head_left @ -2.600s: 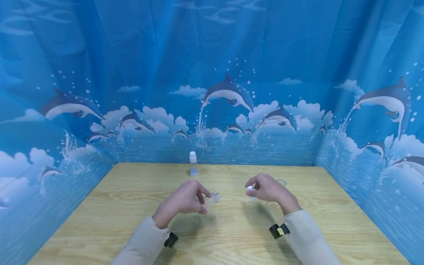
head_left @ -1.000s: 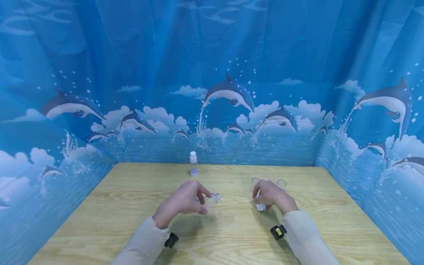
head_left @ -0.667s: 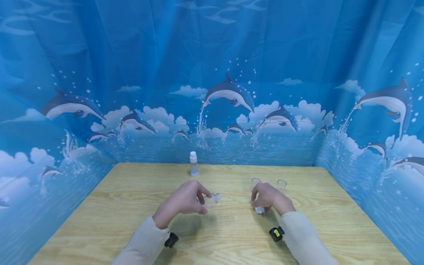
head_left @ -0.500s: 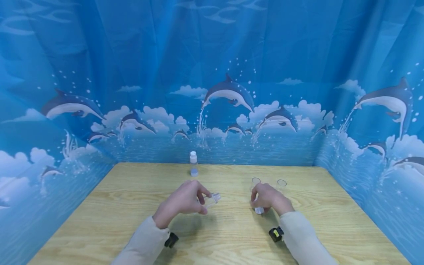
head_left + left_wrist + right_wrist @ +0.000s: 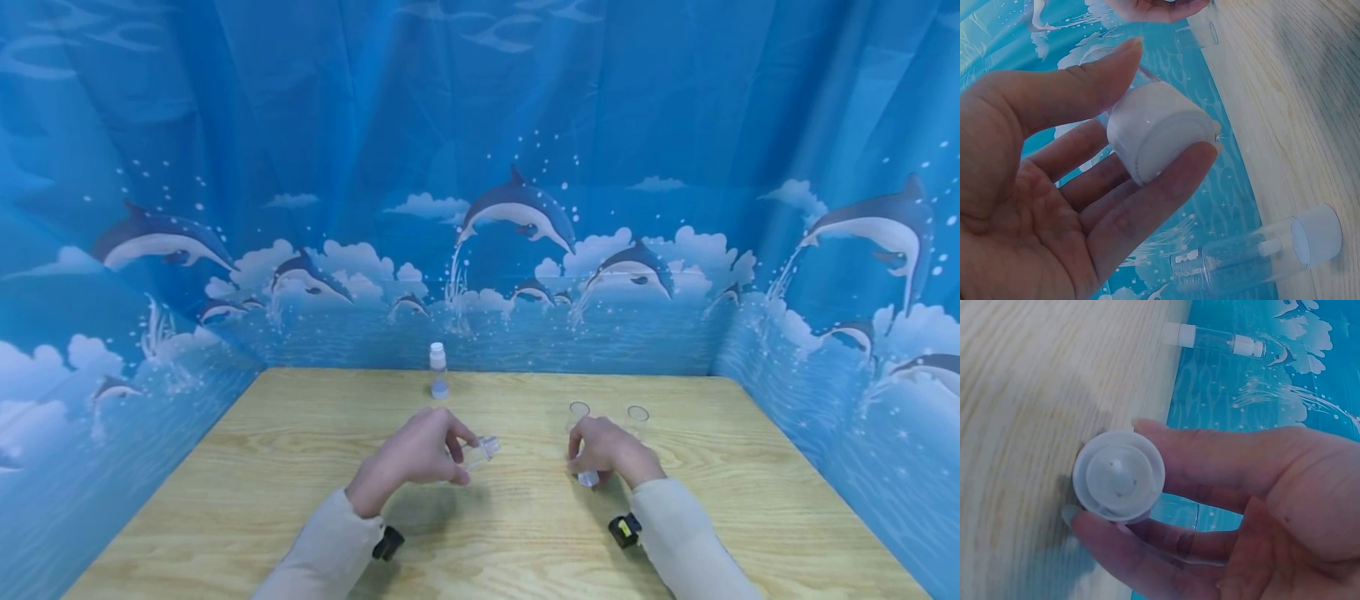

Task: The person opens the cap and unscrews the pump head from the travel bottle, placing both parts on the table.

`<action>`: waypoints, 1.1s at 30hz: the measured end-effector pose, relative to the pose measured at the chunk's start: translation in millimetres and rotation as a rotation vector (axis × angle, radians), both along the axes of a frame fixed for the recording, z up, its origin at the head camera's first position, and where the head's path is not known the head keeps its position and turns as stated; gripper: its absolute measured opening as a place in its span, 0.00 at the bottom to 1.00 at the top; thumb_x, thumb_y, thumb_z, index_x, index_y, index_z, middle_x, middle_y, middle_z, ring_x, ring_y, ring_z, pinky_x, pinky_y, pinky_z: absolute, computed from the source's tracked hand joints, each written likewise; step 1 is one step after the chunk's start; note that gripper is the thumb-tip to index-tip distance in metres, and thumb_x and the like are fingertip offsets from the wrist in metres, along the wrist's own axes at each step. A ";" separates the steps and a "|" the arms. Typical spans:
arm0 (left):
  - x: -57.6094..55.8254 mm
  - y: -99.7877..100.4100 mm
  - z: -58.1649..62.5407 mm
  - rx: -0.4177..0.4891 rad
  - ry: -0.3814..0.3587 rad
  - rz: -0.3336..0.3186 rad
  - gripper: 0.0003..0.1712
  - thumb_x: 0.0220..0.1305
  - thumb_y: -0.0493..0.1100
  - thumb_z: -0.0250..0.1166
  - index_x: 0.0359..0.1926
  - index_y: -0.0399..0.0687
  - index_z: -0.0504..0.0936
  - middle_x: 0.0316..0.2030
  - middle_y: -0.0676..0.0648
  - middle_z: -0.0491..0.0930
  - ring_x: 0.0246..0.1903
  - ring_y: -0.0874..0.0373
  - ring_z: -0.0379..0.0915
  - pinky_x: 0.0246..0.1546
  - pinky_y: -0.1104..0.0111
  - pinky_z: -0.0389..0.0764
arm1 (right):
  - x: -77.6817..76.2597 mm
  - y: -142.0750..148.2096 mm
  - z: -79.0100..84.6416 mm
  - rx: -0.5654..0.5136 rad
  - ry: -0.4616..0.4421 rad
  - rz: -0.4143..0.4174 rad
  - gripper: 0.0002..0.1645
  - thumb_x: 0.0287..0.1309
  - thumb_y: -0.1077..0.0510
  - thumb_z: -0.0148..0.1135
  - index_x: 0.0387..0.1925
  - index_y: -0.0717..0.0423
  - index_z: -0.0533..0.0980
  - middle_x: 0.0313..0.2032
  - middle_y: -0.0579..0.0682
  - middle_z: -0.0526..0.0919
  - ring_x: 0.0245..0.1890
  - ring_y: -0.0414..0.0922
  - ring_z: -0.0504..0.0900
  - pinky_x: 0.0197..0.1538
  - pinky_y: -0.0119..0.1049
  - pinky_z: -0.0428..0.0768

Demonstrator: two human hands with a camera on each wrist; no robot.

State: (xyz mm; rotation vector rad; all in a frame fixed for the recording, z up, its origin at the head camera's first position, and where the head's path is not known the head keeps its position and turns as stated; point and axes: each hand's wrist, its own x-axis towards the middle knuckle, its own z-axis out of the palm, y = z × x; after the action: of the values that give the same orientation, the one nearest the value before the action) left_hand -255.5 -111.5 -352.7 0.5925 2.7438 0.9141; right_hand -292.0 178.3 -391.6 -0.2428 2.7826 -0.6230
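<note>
My left hand [image 5: 420, 450] holds a small clear bottle [image 5: 482, 451] tilted above the table, its neck pointing right. In the left wrist view the thumb and fingers grip near the bottle's white base [image 5: 1159, 128]. My right hand [image 5: 611, 450] pinches a white pump head [image 5: 588, 478] between thumb and fingers. Its round, hollow underside [image 5: 1119, 476] faces the camera in the right wrist view. A gap separates the two hands. Behind the right hand stand two clear caps with round rims, the left cap [image 5: 579, 408] and the right cap [image 5: 637, 413], both partly hidden by that hand.
Another clear bottle [image 5: 438, 379], white at top and base, stands upright near the table's back edge. The wooden table [image 5: 517, 542] meets a blue dolphin-print curtain [image 5: 480, 325] at the back and sides.
Over the whole span my right hand has moved right and nearer with the white pump head, whose end now points toward me. The left clear cap has come into view. My left hand stays still.
</note>
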 end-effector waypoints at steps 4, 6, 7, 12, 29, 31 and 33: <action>0.0 0.2 -0.4 -0.005 0.001 0.004 0.25 0.48 0.35 0.82 0.50 0.44 0.89 0.37 0.44 0.90 0.32 0.60 0.81 0.33 0.65 0.84 | -0.2 -0.3 -0.2 0.002 -0.007 -0.005 0.06 0.58 0.60 0.74 0.36 0.54 0.83 0.41 0.56 0.84 0.24 0.46 0.83 0.27 0.36 0.84; 0.3 0.0 -0.4 -0.004 0.001 0.002 0.25 0.48 0.35 0.82 0.51 0.44 0.89 0.37 0.44 0.90 0.32 0.60 0.81 0.33 0.65 0.84 | -0.6 -0.4 -0.2 0.004 -0.009 -0.006 0.06 0.59 0.59 0.74 0.36 0.54 0.83 0.42 0.57 0.84 0.25 0.46 0.82 0.27 0.37 0.84; 0.4 -0.1 -0.3 -0.004 0.001 0.000 0.25 0.48 0.35 0.82 0.51 0.44 0.89 0.37 0.44 0.90 0.32 0.60 0.81 0.33 0.65 0.84 | -0.9 -0.4 -0.4 0.004 -0.010 -0.006 0.06 0.59 0.59 0.74 0.37 0.54 0.83 0.43 0.57 0.84 0.25 0.47 0.82 0.27 0.37 0.84; 0.8 -0.5 0.3 0.000 0.000 -0.007 0.26 0.48 0.35 0.82 0.52 0.43 0.88 0.37 0.43 0.90 0.32 0.60 0.81 0.33 0.65 0.84 | -2.0 -0.3 -0.9 0.011 -0.005 -0.007 0.07 0.59 0.59 0.74 0.37 0.54 0.83 0.45 0.58 0.84 0.24 0.47 0.82 0.27 0.38 0.84; 1.4 -1.2 -0.1 0.002 -0.002 -0.007 0.25 0.49 0.35 0.82 0.51 0.43 0.89 0.37 0.44 0.90 0.32 0.60 0.81 0.33 0.65 0.85 | -1.8 0.1 -1.2 0.032 -0.006 -0.001 0.07 0.60 0.58 0.73 0.33 0.55 0.81 0.35 0.53 0.82 0.24 0.46 0.82 0.28 0.38 0.84; 1.3 -1.1 -0.3 0.002 -0.001 -0.007 0.25 0.49 0.35 0.81 0.51 0.43 0.89 0.37 0.44 0.90 0.32 0.60 0.81 0.33 0.65 0.85 | -1.6 0.0 -0.8 0.031 -0.010 -0.005 0.07 0.60 0.58 0.73 0.33 0.55 0.81 0.35 0.52 0.82 0.24 0.46 0.82 0.28 0.38 0.84; 1.3 -1.2 -0.5 0.003 -0.001 -0.006 0.26 0.48 0.35 0.81 0.52 0.43 0.88 0.37 0.44 0.90 0.32 0.60 0.81 0.33 0.65 0.85 | -1.2 -0.2 -0.4 0.031 -0.015 -0.007 0.07 0.60 0.58 0.73 0.33 0.55 0.81 0.34 0.52 0.82 0.24 0.46 0.83 0.28 0.38 0.84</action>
State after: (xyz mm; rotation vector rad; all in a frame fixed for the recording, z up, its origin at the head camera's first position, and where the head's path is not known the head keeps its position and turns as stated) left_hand -254.2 -112.6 -353.2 0.6002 2.7383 0.9170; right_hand -293.2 178.2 -392.1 -0.2214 2.7774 -0.5810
